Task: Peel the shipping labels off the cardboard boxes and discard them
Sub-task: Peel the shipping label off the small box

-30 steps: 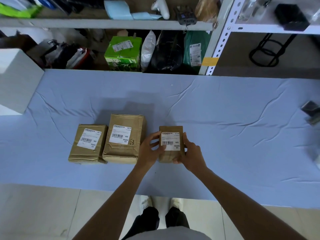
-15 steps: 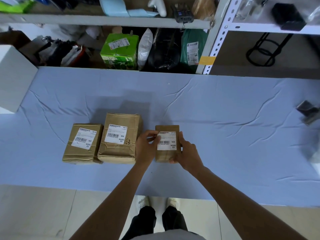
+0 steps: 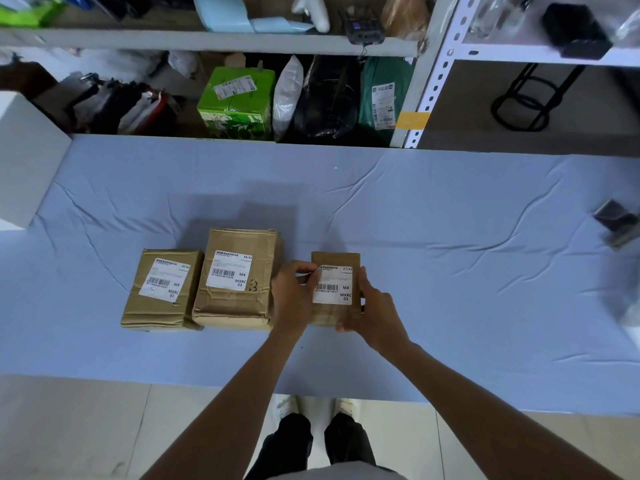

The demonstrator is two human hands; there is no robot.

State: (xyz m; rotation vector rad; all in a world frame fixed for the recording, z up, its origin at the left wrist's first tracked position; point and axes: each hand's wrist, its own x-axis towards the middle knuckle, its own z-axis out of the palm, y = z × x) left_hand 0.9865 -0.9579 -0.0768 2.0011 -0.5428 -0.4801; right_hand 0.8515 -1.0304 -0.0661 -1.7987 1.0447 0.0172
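Where the boxes lie: three are set in a row on the blue cloth point(image 3: 450, 271), near its front edge; left box point(image 3: 156, 308) and mid box point(image 3: 235, 306) touch, and small box point(image 3: 332, 315) is set just right of them.
Labels: one white label is stuck on each top.
Left hand point(image 3: 294, 299): curled at small box's left side; the upper left corner of its label point(image 3: 334, 285) is pinched between thumb and forefinger.
Right hand point(image 3: 377, 313): small box's right side is gripped, thumb pressed along the edge, fingers curled round the near corner.
Corner lifted or flat: cannot be told.
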